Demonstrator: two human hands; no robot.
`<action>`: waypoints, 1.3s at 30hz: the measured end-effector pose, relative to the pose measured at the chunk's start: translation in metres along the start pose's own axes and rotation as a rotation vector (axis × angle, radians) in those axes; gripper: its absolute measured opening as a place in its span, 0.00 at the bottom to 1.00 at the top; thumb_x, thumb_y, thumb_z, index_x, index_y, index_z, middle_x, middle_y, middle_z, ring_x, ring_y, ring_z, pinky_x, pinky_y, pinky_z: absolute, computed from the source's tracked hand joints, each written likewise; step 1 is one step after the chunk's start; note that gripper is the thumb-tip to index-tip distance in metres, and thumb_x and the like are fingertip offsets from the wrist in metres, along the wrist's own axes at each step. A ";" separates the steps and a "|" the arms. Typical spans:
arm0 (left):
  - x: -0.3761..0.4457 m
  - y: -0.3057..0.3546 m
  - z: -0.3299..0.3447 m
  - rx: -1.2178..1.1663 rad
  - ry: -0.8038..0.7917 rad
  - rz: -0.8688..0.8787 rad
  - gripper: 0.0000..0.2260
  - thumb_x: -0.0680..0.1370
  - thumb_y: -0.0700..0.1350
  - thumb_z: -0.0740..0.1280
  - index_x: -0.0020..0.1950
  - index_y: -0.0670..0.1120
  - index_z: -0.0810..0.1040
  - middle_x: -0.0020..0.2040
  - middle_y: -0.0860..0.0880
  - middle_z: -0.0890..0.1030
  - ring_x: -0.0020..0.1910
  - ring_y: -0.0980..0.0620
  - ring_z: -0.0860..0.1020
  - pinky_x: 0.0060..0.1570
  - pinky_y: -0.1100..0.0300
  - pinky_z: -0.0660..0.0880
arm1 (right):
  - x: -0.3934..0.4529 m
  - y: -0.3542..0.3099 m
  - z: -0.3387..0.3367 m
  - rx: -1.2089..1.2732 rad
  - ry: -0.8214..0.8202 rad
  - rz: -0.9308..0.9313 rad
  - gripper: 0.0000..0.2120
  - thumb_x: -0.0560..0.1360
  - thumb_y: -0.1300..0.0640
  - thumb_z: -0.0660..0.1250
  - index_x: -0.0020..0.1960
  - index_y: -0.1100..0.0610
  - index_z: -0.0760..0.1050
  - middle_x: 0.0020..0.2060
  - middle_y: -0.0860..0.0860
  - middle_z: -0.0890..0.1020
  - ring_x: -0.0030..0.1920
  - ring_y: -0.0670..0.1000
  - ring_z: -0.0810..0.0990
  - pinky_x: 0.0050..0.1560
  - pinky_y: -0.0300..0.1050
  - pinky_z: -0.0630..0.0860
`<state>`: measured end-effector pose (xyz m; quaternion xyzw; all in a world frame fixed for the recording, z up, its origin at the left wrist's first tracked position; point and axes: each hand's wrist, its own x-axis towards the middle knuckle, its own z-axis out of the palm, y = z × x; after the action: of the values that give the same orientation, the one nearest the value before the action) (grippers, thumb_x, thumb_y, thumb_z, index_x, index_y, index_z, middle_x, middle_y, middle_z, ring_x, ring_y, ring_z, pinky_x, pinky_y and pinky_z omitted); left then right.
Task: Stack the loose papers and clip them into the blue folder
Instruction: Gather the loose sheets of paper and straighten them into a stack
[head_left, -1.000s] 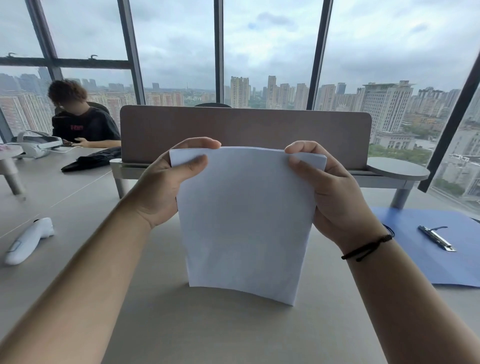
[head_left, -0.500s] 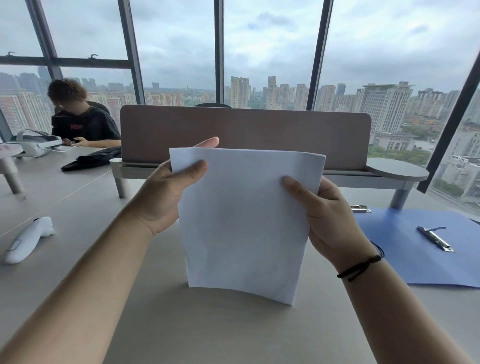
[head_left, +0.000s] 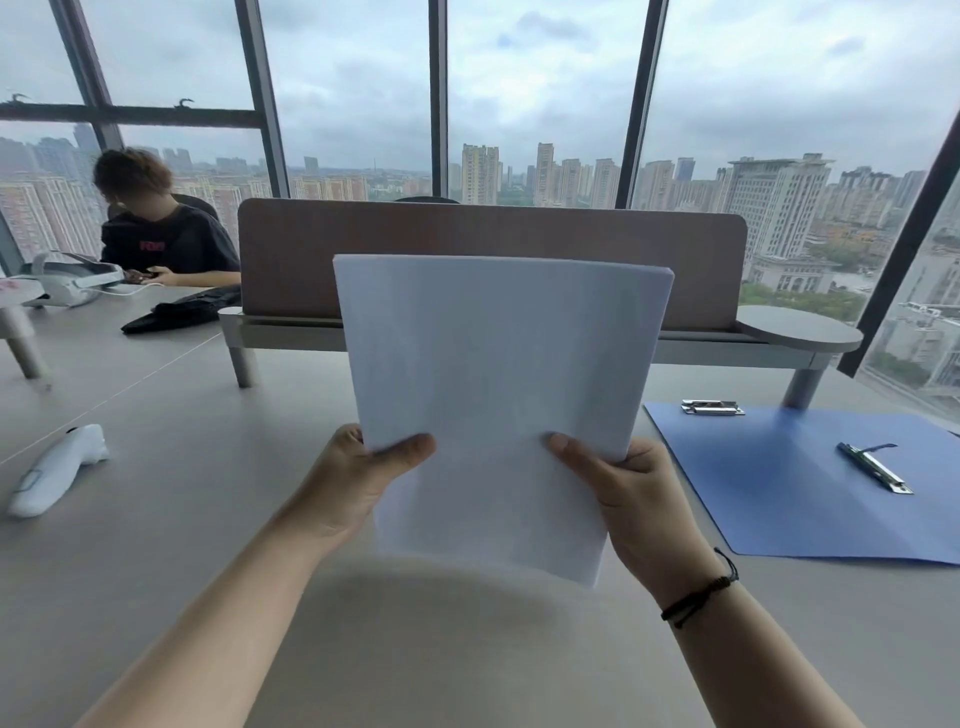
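Observation:
A stack of white papers (head_left: 498, 374) stands upright in the air above the grey desk, its lower edge lifted off the surface. My left hand (head_left: 358, 483) grips its lower left side with the thumb on the front. My right hand (head_left: 628, 499) grips the lower right side the same way. The blue folder (head_left: 779, 483) lies open and flat on the desk to the right. It carries a metal clip (head_left: 875, 467) in its middle and a second metal clip (head_left: 711, 408) at its far left corner.
A white handheld device (head_left: 54, 470) lies at the left. A brown divider panel (head_left: 493, 239) on a raised shelf crosses the desk behind the papers. A person (head_left: 161, 234) sits at the far left beside a black cloth (head_left: 182, 314) and a white headset (head_left: 67, 280).
Both hands have slid from the top corners of the stack down to its lower sides. The stack has risen off the desk.

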<state>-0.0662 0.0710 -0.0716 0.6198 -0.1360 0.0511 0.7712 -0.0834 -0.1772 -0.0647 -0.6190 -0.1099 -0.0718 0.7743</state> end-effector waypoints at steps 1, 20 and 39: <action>0.002 0.000 0.001 -0.003 -0.005 0.013 0.28 0.53 0.59 0.84 0.51 0.51 0.88 0.54 0.47 0.87 0.53 0.50 0.85 0.52 0.58 0.81 | 0.002 -0.002 -0.001 0.000 0.003 -0.020 0.10 0.69 0.58 0.76 0.43 0.66 0.85 0.44 0.60 0.88 0.43 0.56 0.87 0.46 0.52 0.84; -0.016 -0.050 -0.014 0.146 -0.091 -0.148 0.29 0.57 0.57 0.84 0.55 0.49 0.87 0.58 0.45 0.86 0.59 0.47 0.83 0.57 0.57 0.80 | -0.008 0.051 -0.027 -0.115 -0.011 0.118 0.11 0.66 0.58 0.76 0.42 0.67 0.85 0.43 0.62 0.88 0.43 0.56 0.86 0.47 0.52 0.82; -0.019 -0.055 -0.024 0.128 -0.152 -0.259 0.30 0.58 0.53 0.85 0.57 0.45 0.86 0.59 0.40 0.85 0.59 0.41 0.83 0.56 0.50 0.80 | -0.008 0.052 -0.029 -0.151 -0.074 0.187 0.14 0.66 0.59 0.80 0.45 0.69 0.85 0.48 0.66 0.86 0.51 0.65 0.86 0.54 0.63 0.81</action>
<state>-0.0669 0.0840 -0.1329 0.6820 -0.1092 -0.0871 0.7178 -0.0761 -0.1944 -0.1225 -0.6852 -0.0744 0.0156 0.7243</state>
